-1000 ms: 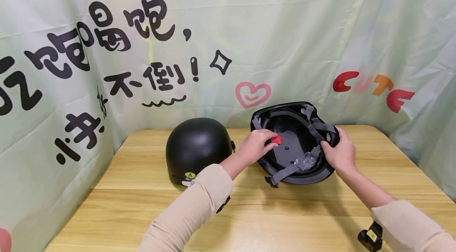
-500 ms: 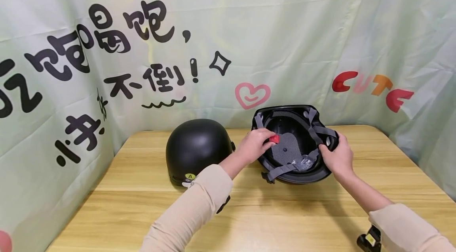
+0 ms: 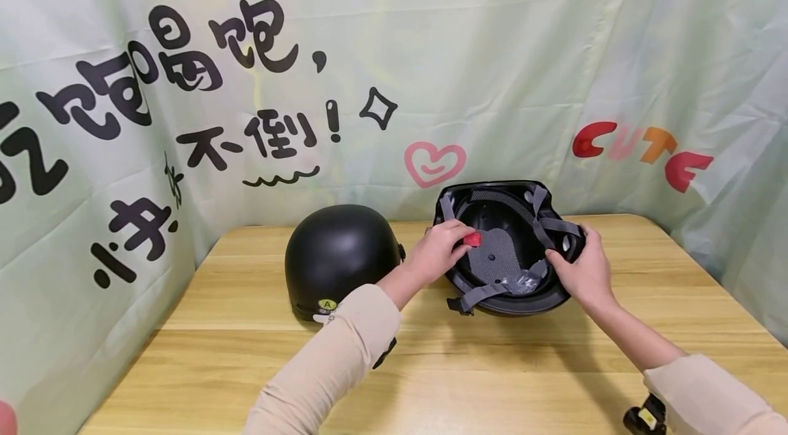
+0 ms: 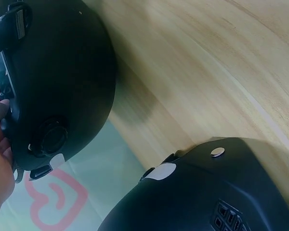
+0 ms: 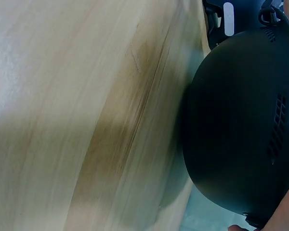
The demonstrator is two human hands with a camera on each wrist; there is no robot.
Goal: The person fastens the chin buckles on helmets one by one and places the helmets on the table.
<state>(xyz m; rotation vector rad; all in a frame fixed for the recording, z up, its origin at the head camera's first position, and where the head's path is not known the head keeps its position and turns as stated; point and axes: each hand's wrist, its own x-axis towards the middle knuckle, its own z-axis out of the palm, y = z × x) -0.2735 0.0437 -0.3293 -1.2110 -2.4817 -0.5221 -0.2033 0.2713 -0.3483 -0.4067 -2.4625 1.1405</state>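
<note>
Tipped up, a black helmet (image 3: 523,306) shows its dark padded inside, grey straps and a bit of clear plastic. My left hand (image 3: 438,250) reaches over its left rim and pinches a small red buckle (image 3: 473,239) between thumb and fingers. My right hand (image 3: 583,271) grips the right rim, thumb inside and fingers mostly hidden behind. A black buckle (image 3: 460,306) hangs from a strap at the lower left. In the left wrist view, the helmet's rounded outside (image 4: 82,82) carries a dark knob. The right wrist view shows its vented shell (image 5: 231,125).
A second black helmet (image 3: 341,260) with a yellow "A" sticker sits dome-up to the left, beside my left forearm. Both stand over a wooden table (image 3: 492,380). Printed cloth (image 3: 505,66) hangs close behind. A black wrist device (image 3: 645,416) is at my right sleeve.
The held helmet has tilted slightly and its lower edge has shifted a little left. The red buckle and left fingertips have edged left. Both hands keep their holds; the second helmet stays put.
</note>
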